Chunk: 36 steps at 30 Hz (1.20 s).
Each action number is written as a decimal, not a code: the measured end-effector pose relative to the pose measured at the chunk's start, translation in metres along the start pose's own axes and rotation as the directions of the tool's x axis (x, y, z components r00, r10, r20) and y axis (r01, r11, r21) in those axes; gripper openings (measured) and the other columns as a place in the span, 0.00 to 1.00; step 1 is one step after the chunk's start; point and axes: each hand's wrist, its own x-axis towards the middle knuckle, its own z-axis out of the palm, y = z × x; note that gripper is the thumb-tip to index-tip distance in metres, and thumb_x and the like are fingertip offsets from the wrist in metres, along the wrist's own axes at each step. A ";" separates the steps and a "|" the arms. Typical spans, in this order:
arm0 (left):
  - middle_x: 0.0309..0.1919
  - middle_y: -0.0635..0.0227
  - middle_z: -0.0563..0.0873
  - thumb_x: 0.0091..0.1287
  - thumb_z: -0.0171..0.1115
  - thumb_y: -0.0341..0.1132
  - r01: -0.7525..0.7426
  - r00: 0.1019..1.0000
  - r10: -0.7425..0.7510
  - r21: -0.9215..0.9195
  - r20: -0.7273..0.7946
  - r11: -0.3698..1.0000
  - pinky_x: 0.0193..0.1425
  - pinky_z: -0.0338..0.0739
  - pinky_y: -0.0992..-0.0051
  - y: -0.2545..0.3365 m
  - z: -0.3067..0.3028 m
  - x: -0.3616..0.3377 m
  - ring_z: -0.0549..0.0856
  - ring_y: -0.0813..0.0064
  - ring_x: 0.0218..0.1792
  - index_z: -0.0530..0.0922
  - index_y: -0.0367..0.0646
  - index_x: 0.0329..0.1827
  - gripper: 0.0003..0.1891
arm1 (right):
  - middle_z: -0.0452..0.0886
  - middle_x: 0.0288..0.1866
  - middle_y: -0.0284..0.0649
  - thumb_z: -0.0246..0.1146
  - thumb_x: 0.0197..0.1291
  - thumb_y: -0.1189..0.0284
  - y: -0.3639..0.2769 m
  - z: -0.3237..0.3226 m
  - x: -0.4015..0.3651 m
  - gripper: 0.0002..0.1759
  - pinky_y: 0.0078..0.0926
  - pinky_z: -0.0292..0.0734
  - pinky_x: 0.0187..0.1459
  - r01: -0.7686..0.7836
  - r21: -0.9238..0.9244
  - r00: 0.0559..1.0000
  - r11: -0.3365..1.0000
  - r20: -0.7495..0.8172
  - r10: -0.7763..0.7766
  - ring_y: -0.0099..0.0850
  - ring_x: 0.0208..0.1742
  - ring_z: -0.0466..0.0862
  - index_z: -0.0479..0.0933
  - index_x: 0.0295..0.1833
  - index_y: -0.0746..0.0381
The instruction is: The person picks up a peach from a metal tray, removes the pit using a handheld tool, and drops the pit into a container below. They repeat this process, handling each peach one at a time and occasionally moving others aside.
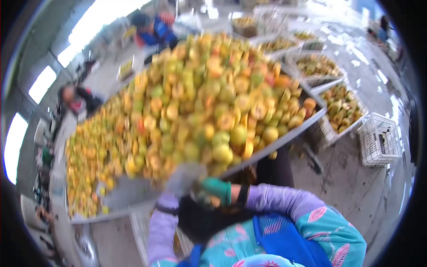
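Note:
A large metal tray [122, 210] holds a high heap of yellow, green and orange halved fruit [200, 98]. At its near edge is my left hand [184, 175], a pale grey blur beside the fruit; its fingers are smeared by motion. Just to the right, my right hand [216, 190] wears a green glove and is closed, with its fingers curled toward the left hand. Something small and orange-brown shows below the green glove, too blurred to name. Both forearms are in purple sleeves with dark bands at the wrists.
Crates of cut fruit [341, 107] stand beyond the tray's right edge, near a white basket [379, 140]. A pale crate [141, 231] is below the tray, by my left sleeve. One person [82, 100] is at the tray's far left, another person [158, 31] behind the heap.

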 end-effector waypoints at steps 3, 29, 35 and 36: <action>0.36 0.62 0.86 0.69 0.56 0.44 0.001 1.000 -0.013 -0.600 -0.016 0.800 0.42 0.81 0.74 0.008 -0.009 0.005 0.85 0.73 0.38 0.82 0.38 0.44 0.16 | 0.60 0.14 0.22 0.45 0.72 0.51 0.000 0.042 -0.006 0.21 0.21 0.55 0.14 0.215 0.057 0.969 0.975 -0.136 -0.206 0.18 0.12 0.60 0.66 0.30 0.52; 0.45 0.48 0.82 0.61 0.62 0.35 0.365 0.664 -0.189 0.093 -0.723 0.926 0.53 0.77 0.65 -0.006 -0.048 -0.082 0.84 0.54 0.44 0.79 0.34 0.48 0.16 | 0.68 0.17 0.30 0.50 0.70 0.48 0.020 0.024 -0.036 0.22 0.22 0.63 0.15 -0.064 -0.324 0.857 0.944 -0.503 -0.115 0.25 0.13 0.67 0.71 0.40 0.57; 0.41 0.57 0.86 0.59 0.61 0.33 0.428 0.836 -0.357 0.088 -0.417 0.900 0.51 0.77 0.68 -0.061 -0.050 -0.001 0.84 0.58 0.44 0.81 0.40 0.51 0.16 | 0.74 0.20 0.36 0.51 0.71 0.53 0.001 0.024 -0.024 0.22 0.24 0.68 0.20 0.131 -0.840 0.710 0.527 -0.292 -0.641 0.28 0.16 0.72 0.73 0.42 0.63; 0.41 0.58 0.86 0.60 0.61 0.32 0.342 0.823 -0.363 -0.130 -0.436 0.931 0.51 0.77 0.70 -0.067 -0.057 -0.012 0.85 0.61 0.44 0.81 0.39 0.51 0.16 | 0.75 0.21 0.37 0.52 0.71 0.53 -0.003 0.025 -0.018 0.22 0.26 0.69 0.21 0.188 -0.904 0.669 0.385 -0.169 -0.724 0.29 0.17 0.74 0.73 0.42 0.63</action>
